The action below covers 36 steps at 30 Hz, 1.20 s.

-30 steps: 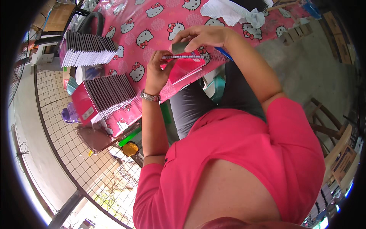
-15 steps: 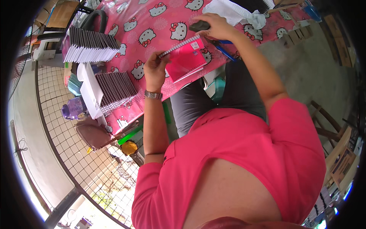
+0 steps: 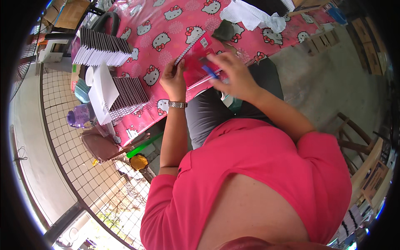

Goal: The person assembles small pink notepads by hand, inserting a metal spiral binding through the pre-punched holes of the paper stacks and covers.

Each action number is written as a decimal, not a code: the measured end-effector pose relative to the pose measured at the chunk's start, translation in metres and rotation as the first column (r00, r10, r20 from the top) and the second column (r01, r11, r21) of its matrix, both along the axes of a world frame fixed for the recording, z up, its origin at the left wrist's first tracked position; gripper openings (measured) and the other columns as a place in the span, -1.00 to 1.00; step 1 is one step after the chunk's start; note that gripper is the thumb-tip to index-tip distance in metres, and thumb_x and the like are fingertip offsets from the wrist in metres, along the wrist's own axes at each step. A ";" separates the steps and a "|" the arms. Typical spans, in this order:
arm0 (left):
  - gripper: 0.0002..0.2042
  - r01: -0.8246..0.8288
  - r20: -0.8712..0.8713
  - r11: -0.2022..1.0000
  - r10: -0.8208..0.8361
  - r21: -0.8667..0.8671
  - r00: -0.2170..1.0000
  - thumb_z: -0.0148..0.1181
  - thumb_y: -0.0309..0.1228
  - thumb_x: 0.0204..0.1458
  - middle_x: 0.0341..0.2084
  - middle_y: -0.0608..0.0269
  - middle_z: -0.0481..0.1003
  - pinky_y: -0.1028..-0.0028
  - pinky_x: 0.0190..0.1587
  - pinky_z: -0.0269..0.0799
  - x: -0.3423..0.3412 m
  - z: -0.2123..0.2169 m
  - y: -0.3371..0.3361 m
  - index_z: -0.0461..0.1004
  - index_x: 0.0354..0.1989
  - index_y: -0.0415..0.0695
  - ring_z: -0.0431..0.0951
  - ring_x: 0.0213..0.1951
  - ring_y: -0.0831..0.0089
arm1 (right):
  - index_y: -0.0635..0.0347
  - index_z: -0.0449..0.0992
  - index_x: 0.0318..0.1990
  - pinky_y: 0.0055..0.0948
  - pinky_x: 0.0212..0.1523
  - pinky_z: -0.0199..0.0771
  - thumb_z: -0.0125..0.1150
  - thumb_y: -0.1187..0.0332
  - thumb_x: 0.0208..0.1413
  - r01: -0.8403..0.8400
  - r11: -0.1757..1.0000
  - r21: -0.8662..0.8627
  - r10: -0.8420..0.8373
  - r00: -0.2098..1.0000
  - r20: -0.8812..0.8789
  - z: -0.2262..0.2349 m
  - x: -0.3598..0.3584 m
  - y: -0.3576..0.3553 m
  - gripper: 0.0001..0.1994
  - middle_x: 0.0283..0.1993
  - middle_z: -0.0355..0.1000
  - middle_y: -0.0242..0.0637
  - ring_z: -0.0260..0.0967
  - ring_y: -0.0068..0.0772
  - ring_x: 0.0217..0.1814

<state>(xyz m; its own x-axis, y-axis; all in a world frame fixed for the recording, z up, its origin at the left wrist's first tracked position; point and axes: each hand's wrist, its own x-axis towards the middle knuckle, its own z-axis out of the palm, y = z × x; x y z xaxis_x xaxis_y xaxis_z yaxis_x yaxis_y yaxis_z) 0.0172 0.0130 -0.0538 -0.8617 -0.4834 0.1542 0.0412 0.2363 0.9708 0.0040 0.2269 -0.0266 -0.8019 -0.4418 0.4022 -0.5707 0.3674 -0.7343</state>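
A red spiral-bound notebook (image 3: 196,58) lies aslant at the table's near edge, its coil along the upper left side. My left hand (image 3: 174,79) is closed on the lower end of that coil side, thumb and fingers pinching it. Over the notebook's right part is my right hand (image 3: 235,77), smeared by motion, with a blue-handled tool (image 3: 210,71) at its fingers. The tool resembles pliers, but blur hides its jaws. Just beyond the notebook rests a dark grey-green lump (image 3: 224,31), touched by neither hand.
Two stacks of spiral notebooks, one farther (image 3: 102,48) and one nearer (image 3: 129,96), stand on the left of the pink patterned tablecloth (image 3: 152,54). White crumpled paper (image 3: 250,16) lies at the back right. A purple bottle (image 3: 80,116) stands beside the wire mesh (image 3: 58,96).
My right hand has left the dark lump and come nearer, over the notebook, with the blue-handled tool. The lump now lies on the table. My left hand keeps hold of the notebook.
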 end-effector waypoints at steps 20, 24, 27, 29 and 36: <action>-0.76 -0.418 0.118 0.897 0.403 0.146 0.907 0.26 -0.54 0.11 -0.31 0.17 0.53 0.47 -0.51 0.53 -0.013 -0.052 -0.103 0.45 -0.08 -0.37 0.53 -0.49 0.45 | 0.05 0.51 0.02 -0.17 0.13 0.34 0.32 0.27 -0.12 0.135 0.957 0.258 -0.108 0.987 -0.116 -0.045 -0.063 0.059 -0.55 0.00 0.47 -0.17 0.38 -0.09 0.10; -0.69 -0.321 0.017 0.525 0.540 -0.788 0.842 0.34 -0.55 -0.03 -0.16 -0.01 0.49 0.29 -0.20 0.50 0.004 -0.077 -0.122 0.48 -0.08 -0.29 0.53 -0.20 0.17 | 0.07 0.55 -0.11 -0.10 0.12 0.30 0.28 0.32 -0.13 0.244 0.909 0.337 -0.089 0.905 -0.416 -0.056 -0.084 0.086 -0.67 -0.05 0.48 -0.26 0.36 -0.09 0.06; -0.71 -0.169 -0.094 0.635 0.150 -0.754 0.984 0.39 -0.44 -0.07 -0.15 0.06 0.49 0.21 -0.06 0.44 0.000 -0.020 -0.050 0.51 -0.16 -0.14 0.48 -0.10 0.10 | 0.09 0.57 -0.18 -0.08 0.04 0.34 0.23 0.36 -0.08 0.394 0.900 0.186 -0.280 0.850 -0.446 -0.028 -0.122 0.088 -0.75 -0.07 0.49 -0.27 0.39 -0.10 0.01; -0.71 0.076 -0.037 0.560 -0.188 -0.825 0.981 0.39 -0.41 -0.07 -0.17 0.13 0.50 0.22 -0.09 0.46 -0.003 0.011 -0.002 0.51 -0.16 -0.11 0.49 -0.12 0.12 | 0.13 0.58 -0.20 -0.13 -0.09 0.41 0.19 0.40 -0.03 0.585 0.811 0.023 -0.487 0.696 -0.528 -0.024 -0.186 0.108 -0.79 -0.14 0.52 -0.22 0.45 -0.13 -0.13; -0.71 0.362 0.265 0.239 -0.357 -0.901 0.896 0.33 -0.37 -0.05 -0.23 0.27 0.52 0.29 -0.27 0.54 0.013 0.000 0.024 0.50 -0.12 -0.05 0.56 -0.24 0.24 | 0.24 0.57 -0.22 -0.06 -0.02 0.49 0.17 0.29 0.12 0.723 0.484 0.493 -0.614 0.682 -0.397 -0.036 -0.273 0.117 -0.79 -0.17 0.50 0.00 0.45 0.08 -0.04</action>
<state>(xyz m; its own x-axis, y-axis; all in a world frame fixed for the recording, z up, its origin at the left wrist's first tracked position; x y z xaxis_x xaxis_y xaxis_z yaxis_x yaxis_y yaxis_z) 0.0301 0.0373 -0.0540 -0.9070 0.3311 0.2600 0.3729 0.9186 0.1309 -0.2688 0.3442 -0.0626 -0.9106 0.0281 0.4123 -0.0424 0.9861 -0.1609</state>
